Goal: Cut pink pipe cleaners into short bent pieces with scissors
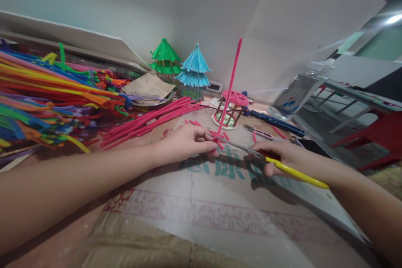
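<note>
A long pink pipe cleaner stands nearly upright, its lower end by the fingertips of my left hand, which is closed in a pinch on it. My right hand is closed around yellow-handled scissors. Their metal blades reach left to the pipe cleaner's lower end, close to my left fingers. Short cut pink pieces lie around the blade tips. Just behind stands a small model pavilion with a pink top frame, brown posts and a pale base.
Pink pipe cleaners lie left of my hands, beside a multicoloured heap. Green and blue model pavilions stand at the back. On the right are a dark blue tool, a clear water container and a phone.
</note>
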The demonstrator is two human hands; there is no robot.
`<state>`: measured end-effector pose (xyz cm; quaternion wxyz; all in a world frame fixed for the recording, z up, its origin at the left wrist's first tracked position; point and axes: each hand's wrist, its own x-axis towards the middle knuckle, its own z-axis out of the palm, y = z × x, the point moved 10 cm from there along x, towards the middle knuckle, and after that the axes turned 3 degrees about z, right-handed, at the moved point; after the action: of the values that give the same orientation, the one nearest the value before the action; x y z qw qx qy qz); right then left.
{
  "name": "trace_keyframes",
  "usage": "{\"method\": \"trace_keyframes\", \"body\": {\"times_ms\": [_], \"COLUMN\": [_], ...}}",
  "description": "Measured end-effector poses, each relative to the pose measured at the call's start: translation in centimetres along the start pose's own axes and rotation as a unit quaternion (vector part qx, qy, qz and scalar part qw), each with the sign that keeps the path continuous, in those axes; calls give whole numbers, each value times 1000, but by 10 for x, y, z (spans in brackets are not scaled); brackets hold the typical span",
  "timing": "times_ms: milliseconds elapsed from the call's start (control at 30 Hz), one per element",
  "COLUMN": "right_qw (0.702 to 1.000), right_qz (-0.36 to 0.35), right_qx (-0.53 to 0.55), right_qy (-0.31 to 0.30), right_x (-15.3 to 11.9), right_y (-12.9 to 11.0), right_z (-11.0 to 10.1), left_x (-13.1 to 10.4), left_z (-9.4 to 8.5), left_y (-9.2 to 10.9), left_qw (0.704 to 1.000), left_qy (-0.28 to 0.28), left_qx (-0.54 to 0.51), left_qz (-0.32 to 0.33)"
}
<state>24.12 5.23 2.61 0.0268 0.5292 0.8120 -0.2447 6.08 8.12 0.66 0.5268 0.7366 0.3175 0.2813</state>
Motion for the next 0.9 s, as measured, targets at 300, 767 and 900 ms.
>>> {"method": "trace_keyframes", "body": {"times_ms": [300, 767, 900], "right_qw": [1000, 1000, 1000], "right_qz": [-4, -29, -16], "right_qx": [7, -5, 0], "right_qy": [-12, -10, -20], "right_x": [2, 0, 0], "right_y": [1, 2, 0], "right_z": [3, 2, 4], "left_x": [1, 1, 1], "left_z": [0, -1, -1], "left_y": [-2, -1, 0], "left_qw": [1000, 1000, 1000], "left_qy": [2, 2, 5], "left_qx": [-30, -15, 3], "left_qz": [-7, 2, -6]}}
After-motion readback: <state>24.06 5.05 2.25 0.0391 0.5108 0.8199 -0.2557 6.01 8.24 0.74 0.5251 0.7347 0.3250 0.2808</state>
